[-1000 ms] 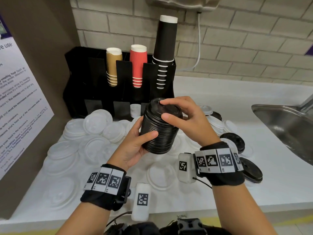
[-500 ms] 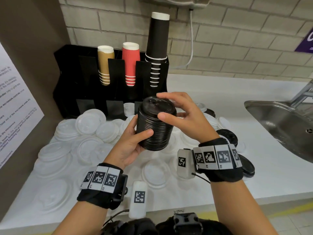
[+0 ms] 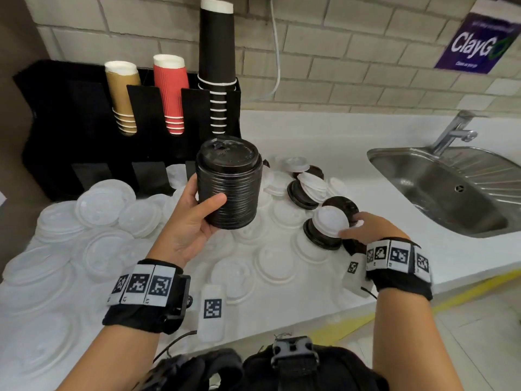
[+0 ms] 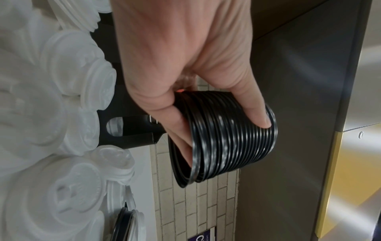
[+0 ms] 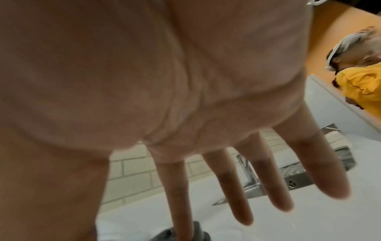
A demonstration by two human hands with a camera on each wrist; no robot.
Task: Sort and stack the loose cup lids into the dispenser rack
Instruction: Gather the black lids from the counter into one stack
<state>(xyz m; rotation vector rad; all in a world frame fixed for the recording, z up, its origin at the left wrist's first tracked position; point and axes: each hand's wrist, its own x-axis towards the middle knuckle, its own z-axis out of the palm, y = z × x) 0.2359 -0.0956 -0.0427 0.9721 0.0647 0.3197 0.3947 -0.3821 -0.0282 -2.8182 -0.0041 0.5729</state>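
A purple sign [image 3: 479,42] on the brick wall [image 3: 366,46], above and behind the sink [image 3: 451,190], reads "ClayGo" in large white letters; the smaller lines above and below the word are too small to read. A corner of the same sign [image 4: 203,236] shows in the left wrist view, its lettering cut off. The wristbands' black-and-white square code markers [image 3: 390,255] carry no readable text.

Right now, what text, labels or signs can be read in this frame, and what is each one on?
"ClayGo": purple sign on the brick wall above the sink.
Small lines above and below that word: too blurred to read.
Purple sign edge low in the left wrist view: cut off, unreadable.
Square black-and-white marker codes on the wristbands: patterns, no words.
Top lid of the black lid stack: raised marks, illegible.
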